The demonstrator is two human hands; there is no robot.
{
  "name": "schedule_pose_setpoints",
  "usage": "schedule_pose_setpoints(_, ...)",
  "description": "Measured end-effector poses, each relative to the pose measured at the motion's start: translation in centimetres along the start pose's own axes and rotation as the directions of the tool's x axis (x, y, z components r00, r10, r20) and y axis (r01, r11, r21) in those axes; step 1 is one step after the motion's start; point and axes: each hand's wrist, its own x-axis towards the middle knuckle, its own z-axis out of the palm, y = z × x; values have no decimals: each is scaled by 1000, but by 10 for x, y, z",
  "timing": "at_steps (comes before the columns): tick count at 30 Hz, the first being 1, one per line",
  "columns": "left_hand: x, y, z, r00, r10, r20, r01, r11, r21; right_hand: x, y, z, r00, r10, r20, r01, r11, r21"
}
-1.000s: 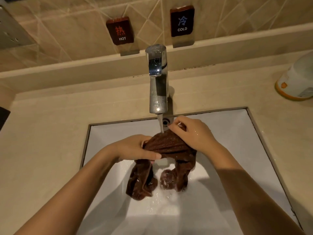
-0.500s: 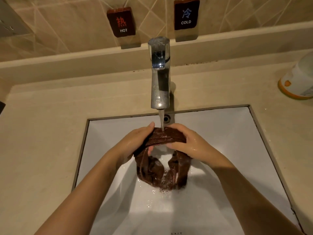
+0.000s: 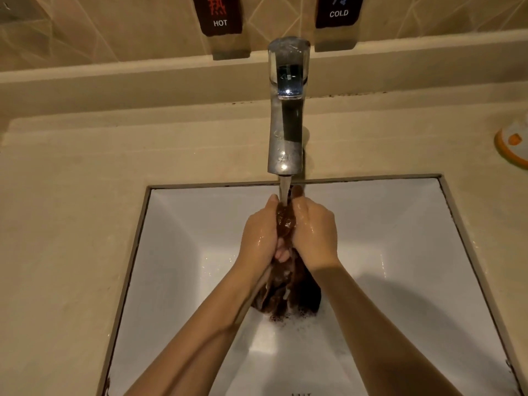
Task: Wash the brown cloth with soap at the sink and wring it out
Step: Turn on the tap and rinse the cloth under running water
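The wet brown cloth is bunched between both hands over the white square sink. My left hand and my right hand press together around its upper part, knuckles wet and shiny. A thin stream of water from the chrome tap runs onto the top of the cloth between my thumbs. The lower end of the cloth hangs down dark and foamy, touching the basin, with soap bubbles around it.
A beige stone counter surrounds the sink. A HOT sign and a COLD sign hang on the tiled wall behind the tap. A white and orange container stands at the far right edge.
My hands have come together, squeezing the cloth from a spread loop into a tight bundle under the stream. The camera has moved closer and lower over the sink.
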Motion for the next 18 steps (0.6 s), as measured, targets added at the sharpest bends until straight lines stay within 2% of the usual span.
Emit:
schedule_pose_setpoints(2, -4, -1, -3, 998, -54, 32, 58, 989, -133, -1, -1, 0, 1000, -21, 8, 21, 999, 45)
schedule_pose_setpoints(6, -1, 1, -14, 976, -109, 187, 156, 954, -257, -3, 1, -7, 994, -12, 112, -3, 991, 132)
schedule_pose_setpoints(9, 2, 6, -15, 957, -109, 268, 199, 921, -335, -18, 0, -11, 952, -65, 299, -41, 941, 335)
schedule_pose_setpoints(11, 5, 9, -17, 956, -92, 279, 189, 920, -343, -24, 2, -13, 935, -100, 340, -68, 891, 448)
schedule_pose_setpoints(13, 7, 11, -19, 970, -48, 240, 108, 965, -240, -22, 4, -16, 945, -89, 314, -83, 865, 495)
schedule_pose_setpoints(15, 8, 11, -21, 990, 15, 141, -17, 1000, 16, -17, 3, -20, 954, -79, 288, -71, 878, 474)
schedule_pose_setpoints(16, 8, 12, -22, 994, 52, 101, -64, 990, 123, -15, 2, -23, 958, -70, 279, -66, 890, 450)
schedule_pose_setpoints(18, 8, 12, -25, 994, 91, 65, -103, 972, 211, -11, 0, -32, 959, -48, 280, -73, 911, 405)
